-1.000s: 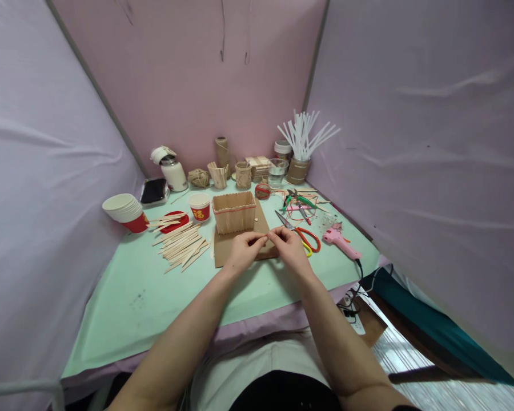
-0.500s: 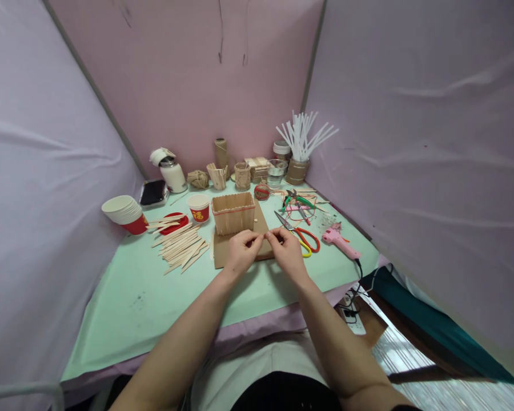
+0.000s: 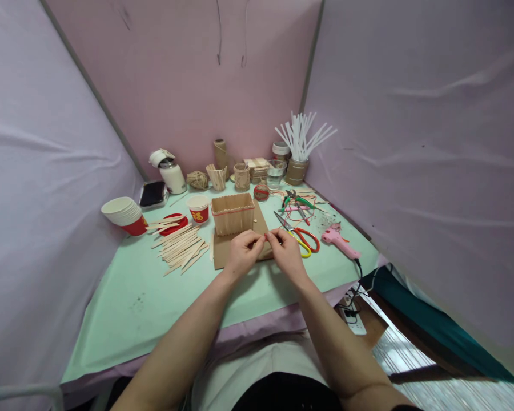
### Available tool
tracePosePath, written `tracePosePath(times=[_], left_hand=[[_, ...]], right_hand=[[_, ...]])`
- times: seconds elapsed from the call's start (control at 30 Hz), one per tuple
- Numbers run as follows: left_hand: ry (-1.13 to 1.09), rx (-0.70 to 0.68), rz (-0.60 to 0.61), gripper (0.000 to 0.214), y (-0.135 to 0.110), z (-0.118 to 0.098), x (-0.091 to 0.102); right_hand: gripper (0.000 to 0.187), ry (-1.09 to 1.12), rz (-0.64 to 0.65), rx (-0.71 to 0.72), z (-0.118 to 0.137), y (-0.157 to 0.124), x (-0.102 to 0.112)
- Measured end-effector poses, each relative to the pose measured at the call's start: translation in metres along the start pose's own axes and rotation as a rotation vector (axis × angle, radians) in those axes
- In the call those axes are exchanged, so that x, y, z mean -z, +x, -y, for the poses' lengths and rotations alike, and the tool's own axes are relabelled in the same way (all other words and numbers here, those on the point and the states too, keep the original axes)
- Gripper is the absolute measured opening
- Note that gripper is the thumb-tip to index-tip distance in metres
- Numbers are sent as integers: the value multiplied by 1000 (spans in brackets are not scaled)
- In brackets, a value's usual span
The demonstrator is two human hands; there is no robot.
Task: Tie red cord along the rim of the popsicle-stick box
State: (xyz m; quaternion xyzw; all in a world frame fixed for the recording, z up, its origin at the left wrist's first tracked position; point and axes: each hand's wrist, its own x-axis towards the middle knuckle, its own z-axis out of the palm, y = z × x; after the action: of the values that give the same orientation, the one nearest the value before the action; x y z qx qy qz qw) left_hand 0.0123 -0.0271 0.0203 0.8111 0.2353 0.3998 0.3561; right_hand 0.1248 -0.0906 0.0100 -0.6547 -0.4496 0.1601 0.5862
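My left hand point(image 3: 245, 251) and my right hand point(image 3: 286, 250) meet fingertip to fingertip over the front of a brown cardboard piece point(image 3: 223, 257). Both are pinched closed. Whatever lies between the fingertips is too small to name; a hint of red shows there. Just behind my left hand a box of wooden craft sticks point(image 3: 233, 216) stands on the cardboard, with a red cord around its upper part. Scissors point(image 3: 302, 235) with red and yellow handles lie partly open beside my right hand.
Loose craft sticks point(image 3: 182, 248), a paper cup point(image 3: 198, 209) and stacked cups point(image 3: 126, 216) are on the left. To the right lie a pink glue gun point(image 3: 340, 242) and green-handled pliers point(image 3: 297, 202). Jars, twine point(image 3: 197, 180) and white glue sticks point(image 3: 300, 137) line the back.
Both hands keep nearly the same place and pinch, with only a slight shift at the fingertips. The whole view has moved very slightly.
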Motion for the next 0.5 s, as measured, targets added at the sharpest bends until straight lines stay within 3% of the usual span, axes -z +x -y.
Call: tracePosePath(times=[0.2, 0.33, 0.5], left_hand=[[22, 4, -80, 24, 0, 1, 1], [52, -5, -157, 25, -1, 1, 2], [150, -113, -151, 23, -2, 3, 1]], right_hand=[[14, -20, -113, 108, 6, -4, 0], [15, -62, -91, 207, 12, -7, 0], [15, -75, -107, 214, 14, -8, -1]])
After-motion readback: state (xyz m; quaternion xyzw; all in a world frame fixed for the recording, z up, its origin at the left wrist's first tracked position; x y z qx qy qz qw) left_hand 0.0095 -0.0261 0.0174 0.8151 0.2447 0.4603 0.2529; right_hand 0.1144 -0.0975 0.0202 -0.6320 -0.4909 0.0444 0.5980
